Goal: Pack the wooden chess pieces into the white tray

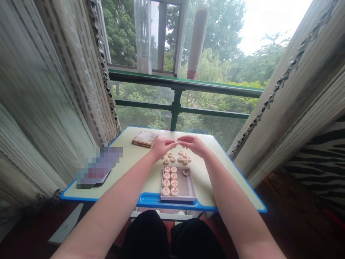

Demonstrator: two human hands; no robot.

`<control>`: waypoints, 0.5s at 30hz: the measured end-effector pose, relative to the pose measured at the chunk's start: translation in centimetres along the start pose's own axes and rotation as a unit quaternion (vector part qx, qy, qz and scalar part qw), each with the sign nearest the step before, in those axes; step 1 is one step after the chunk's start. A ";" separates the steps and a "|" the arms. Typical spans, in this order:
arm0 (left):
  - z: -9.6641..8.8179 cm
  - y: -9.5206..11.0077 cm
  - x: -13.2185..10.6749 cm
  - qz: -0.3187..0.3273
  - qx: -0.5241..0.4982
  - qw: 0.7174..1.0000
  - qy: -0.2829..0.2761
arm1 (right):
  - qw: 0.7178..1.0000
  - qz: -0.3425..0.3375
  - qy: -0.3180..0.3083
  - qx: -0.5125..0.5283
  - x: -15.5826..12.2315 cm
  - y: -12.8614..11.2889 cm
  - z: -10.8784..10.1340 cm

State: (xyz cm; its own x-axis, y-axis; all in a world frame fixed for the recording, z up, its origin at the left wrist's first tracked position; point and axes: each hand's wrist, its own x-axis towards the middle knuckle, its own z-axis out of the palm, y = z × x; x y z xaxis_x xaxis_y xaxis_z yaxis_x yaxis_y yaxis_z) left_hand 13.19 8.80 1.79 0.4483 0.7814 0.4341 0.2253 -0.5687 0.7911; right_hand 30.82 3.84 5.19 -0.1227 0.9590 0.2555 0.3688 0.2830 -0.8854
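Above the far part of the table, my left hand (161, 147) and my right hand (195, 144) meet fingertip to fingertip. Both are closed on one round xiangqi piece (177, 141), held between them. Just below my hands, several loose xiangqi pieces (185, 155) lie on the tabletop, partly in small clusters. Closer to me is an open box tray (185, 187). Two columns of red-lettered pieces (174, 183) fill its left side, and one dark-lettered piece (185, 172) sits at its upper right.
A brown box lid (145, 138) lies left of my hands on the blue-edged table (207, 183). At the table's left edge is a blurred-out flat object (98, 167). Curtains (258, 118) hang on both sides, and a green railing (188, 85) runs behind the table.
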 end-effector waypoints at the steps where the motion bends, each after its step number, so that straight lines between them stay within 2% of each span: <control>1: 0.0 0.0 -0.2 -0.005 -0.013 1.000 -0.016 | 1.000 0.006 -0.009 -0.014 -0.3 -0.2 -0.1; 5: 0.1 0.5 -0.8 0.030 0.019 0.995 -0.096 | 0.997 0.026 -0.017 -0.076 -2.6 -0.3 -0.3; 9: 0.3 1.9 -1.6 0.120 0.116 0.969 -0.183 | 0.991 0.023 0.003 -0.132 -6.5 0.2 0.5; 12: 0.7 3.1 -2.8 0.202 0.166 0.942 -0.209 | 0.982 0.015 0.050 -0.182 -9.5 0.5 1.3; 15: 1.1 3.6 -4.1 0.242 0.180 0.931 -0.206 | 0.979 0.020 0.060 -0.193 -11.6 0.8 2.0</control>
State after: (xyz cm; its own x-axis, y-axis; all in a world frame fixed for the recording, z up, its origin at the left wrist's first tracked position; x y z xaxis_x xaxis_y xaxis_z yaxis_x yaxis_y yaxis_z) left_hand 13.17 3.28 2.39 0.8494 0.2896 0.4413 0.1534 -0.9354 0.3185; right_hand 30.70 -7.10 0.73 -0.0003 0.9575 0.2885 0.6945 0.2078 -0.6888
